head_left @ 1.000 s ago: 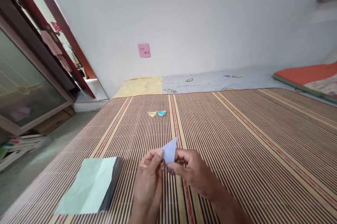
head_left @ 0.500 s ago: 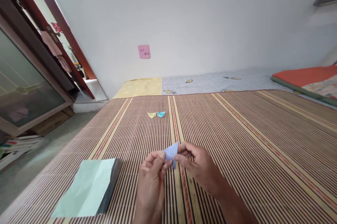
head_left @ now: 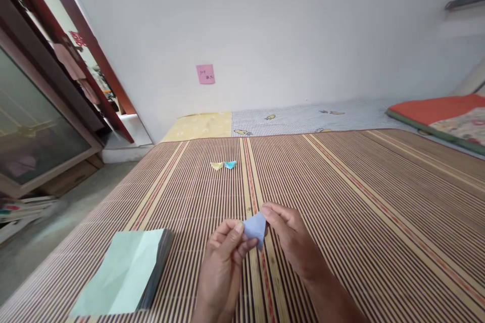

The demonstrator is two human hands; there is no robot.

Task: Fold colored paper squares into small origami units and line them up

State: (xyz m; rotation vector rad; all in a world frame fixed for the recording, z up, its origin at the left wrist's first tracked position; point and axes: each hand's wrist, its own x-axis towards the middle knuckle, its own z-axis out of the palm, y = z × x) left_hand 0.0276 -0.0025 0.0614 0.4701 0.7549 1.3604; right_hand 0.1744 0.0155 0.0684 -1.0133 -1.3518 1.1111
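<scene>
Head view: my left hand [head_left: 223, 262] and my right hand [head_left: 291, 244] both pinch blue folded paper [head_left: 254, 227] between fingertips, over striped mat [head_left: 359, 201]. Green-topped paper stack [head_left: 121, 272] lies at 9 o'clock from left hand. Tiny yellow piece [head_left: 217, 165] and tiny blue piece [head_left: 229, 164] sit side by side at 12 o'clock, well apart from hands. Pink note [head_left: 205, 74] on wall, farther at 12.

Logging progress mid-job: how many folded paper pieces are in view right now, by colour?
lavender-blue folded piece, pinched between the left hand and the right hand: 1
yellow folded piece, lying on the striped mat: 1
cyan folded piece, right beside the yellow one: 1
Total: 3
</scene>
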